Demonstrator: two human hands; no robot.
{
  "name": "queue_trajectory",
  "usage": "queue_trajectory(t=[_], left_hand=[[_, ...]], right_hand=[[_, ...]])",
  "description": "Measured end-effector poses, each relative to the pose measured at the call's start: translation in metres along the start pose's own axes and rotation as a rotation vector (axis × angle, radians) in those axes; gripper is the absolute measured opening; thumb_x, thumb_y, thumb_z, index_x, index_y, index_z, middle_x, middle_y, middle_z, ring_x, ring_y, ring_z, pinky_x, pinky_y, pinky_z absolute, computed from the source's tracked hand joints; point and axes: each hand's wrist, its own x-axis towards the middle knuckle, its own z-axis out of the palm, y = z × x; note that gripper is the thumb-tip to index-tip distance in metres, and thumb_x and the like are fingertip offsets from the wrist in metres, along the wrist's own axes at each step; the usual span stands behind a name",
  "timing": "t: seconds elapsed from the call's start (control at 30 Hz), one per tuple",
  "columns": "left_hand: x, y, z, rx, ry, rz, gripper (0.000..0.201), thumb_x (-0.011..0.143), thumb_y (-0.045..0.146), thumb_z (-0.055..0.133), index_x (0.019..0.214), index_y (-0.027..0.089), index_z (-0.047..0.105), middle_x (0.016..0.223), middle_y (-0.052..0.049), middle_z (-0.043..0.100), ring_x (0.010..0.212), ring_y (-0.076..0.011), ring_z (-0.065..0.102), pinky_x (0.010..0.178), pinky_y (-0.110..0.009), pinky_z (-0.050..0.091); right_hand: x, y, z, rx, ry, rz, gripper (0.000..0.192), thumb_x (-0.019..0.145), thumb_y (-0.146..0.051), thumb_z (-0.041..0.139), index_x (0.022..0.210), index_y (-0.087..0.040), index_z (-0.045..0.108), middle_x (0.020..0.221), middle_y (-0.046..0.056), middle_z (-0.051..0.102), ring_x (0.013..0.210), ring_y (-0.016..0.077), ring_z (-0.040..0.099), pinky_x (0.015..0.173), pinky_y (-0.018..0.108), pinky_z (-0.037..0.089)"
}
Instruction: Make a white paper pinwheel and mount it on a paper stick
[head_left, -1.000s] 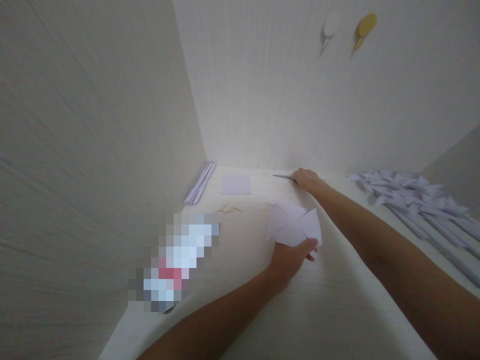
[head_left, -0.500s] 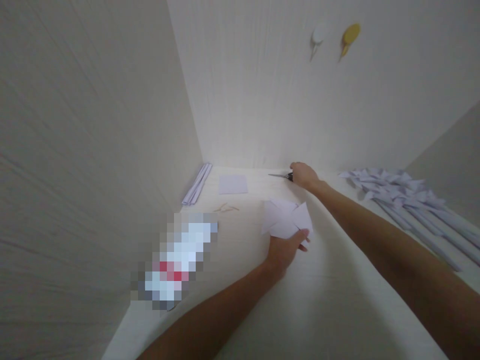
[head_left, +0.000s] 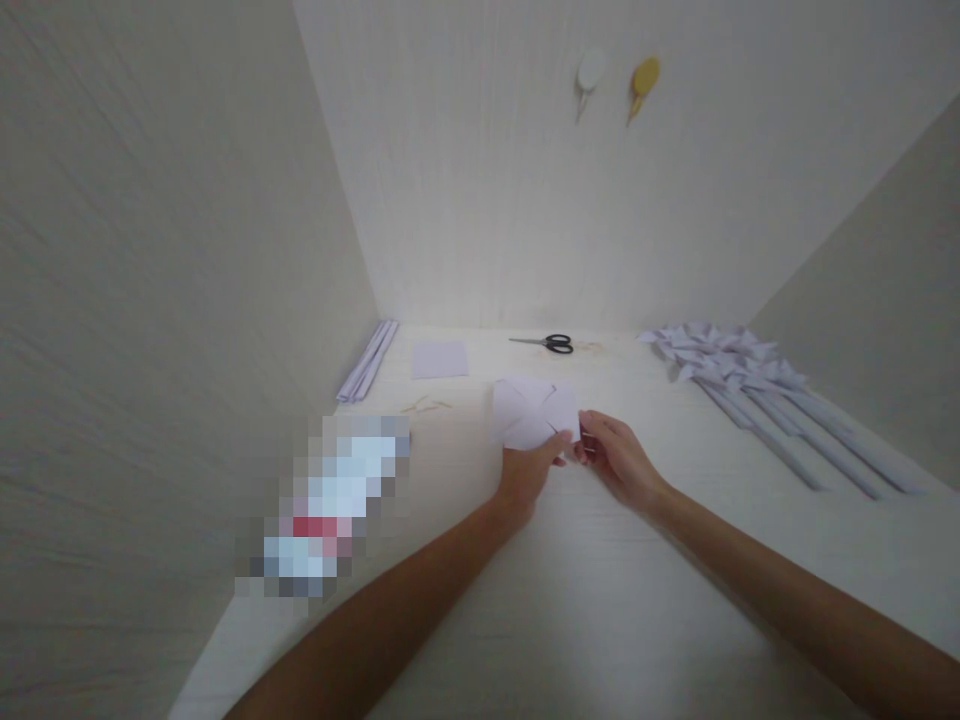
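Observation:
A white square of paper (head_left: 529,412) with slits cut in from its corners is raised above the table. My left hand (head_left: 529,480) grips its lower edge, thumb on top. At the right edge of the same paper, the fingers of my right hand (head_left: 619,460) are pinched together on it. Beyond the paper, black-handled scissors (head_left: 559,344) lie on the table, blades pointing left. Another flat paper square (head_left: 440,360) rests to their left. Several thin wooden sticks (head_left: 429,405) lie loose in front of that square.
Rolled paper tubes (head_left: 367,362) lie at the back left. Paper pinwheels on tube handles (head_left: 724,360) are heaped at the right. A blurred-out object (head_left: 330,505) lies on the left. A white hook (head_left: 590,72) and a yellow hook (head_left: 645,76) hang on the back wall.
My right hand has let go of the scissors at the back and come down to the paper's right edge. My left hand still holds the paper. The view has shifted slightly right.

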Motion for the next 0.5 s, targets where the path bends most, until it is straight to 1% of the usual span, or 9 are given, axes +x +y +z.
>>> queue_trajectory(t=[0.07,0.13,0.23,0.33,0.37,0.4,0.5], left_hand=[[0.0,-0.002,-0.001,0.041,-0.04,0.029,0.013,0.057,0.024,0.063,0.058,0.013,0.057,0.058,-0.001,0.057,0.052,-0.0098,0.051,0.048,-0.022,0.042],[-0.001,-0.003,-0.002,0.089,-0.08,0.052,0.015,0.058,0.026,0.062,0.054,0.014,0.055,0.054,0.0,0.056,0.051,-0.0101,0.05,0.048,-0.022,0.041],[-0.003,-0.002,-0.003,0.212,-0.121,0.049,0.019,0.06,0.029,0.061,0.05,0.014,0.054,0.051,0.0,0.055,0.049,-0.0104,0.05,0.052,-0.024,0.042],[-0.005,0.003,-0.002,0.303,-0.134,0.037,0.024,0.06,0.03,0.061,0.044,0.015,0.052,0.048,0.002,0.054,0.047,-0.0095,0.049,0.054,-0.023,0.041],[-0.006,0.004,-0.002,0.313,-0.124,0.038,0.025,0.06,0.03,0.061,0.043,0.015,0.051,0.047,0.002,0.053,0.047,-0.0088,0.048,0.054,-0.023,0.041],[-0.007,0.006,-0.001,0.305,-0.143,0.032,0.025,0.06,0.03,0.061,0.042,0.015,0.05,0.047,0.003,0.053,0.047,-0.0084,0.047,0.053,-0.022,0.04],[-0.007,0.008,0.0,0.249,-0.235,0.033,0.021,0.064,0.027,0.058,0.047,0.016,0.053,0.048,0.002,0.054,0.047,-0.0083,0.047,0.05,-0.02,0.039]], right_hand=[[-0.008,0.005,0.001,0.118,-0.029,0.03,0.033,0.071,-0.046,0.053,0.058,-0.015,0.048,0.05,-0.001,0.048,0.043,0.0076,0.041,0.042,0.021,0.031],[-0.011,0.01,0.0,0.149,-0.019,0.016,0.034,0.071,-0.047,0.053,0.058,-0.015,0.05,0.05,0.0,0.051,0.043,0.0084,0.042,0.042,0.022,0.031],[-0.012,0.014,-0.003,0.129,0.001,-0.021,0.034,0.071,-0.047,0.053,0.058,-0.016,0.051,0.05,0.0,0.052,0.044,0.0094,0.043,0.043,0.023,0.031],[-0.012,0.016,-0.008,0.085,-0.033,-0.041,0.034,0.072,-0.047,0.052,0.058,-0.016,0.05,0.048,-0.001,0.05,0.043,0.0086,0.041,0.043,0.022,0.03],[-0.012,0.016,-0.009,0.079,-0.05,-0.04,0.034,0.073,-0.046,0.052,0.057,-0.016,0.049,0.047,-0.002,0.049,0.042,0.0081,0.04,0.042,0.022,0.029],[-0.012,0.016,-0.009,0.078,-0.063,-0.035,0.034,0.073,-0.046,0.052,0.057,-0.016,0.049,0.046,-0.003,0.048,0.041,0.0077,0.039,0.041,0.022,0.027],[-0.013,0.016,-0.01,0.101,-0.09,-0.008,0.034,0.072,-0.047,0.052,0.058,-0.016,0.048,0.045,-0.003,0.047,0.04,0.0072,0.039,0.04,0.021,0.026]])
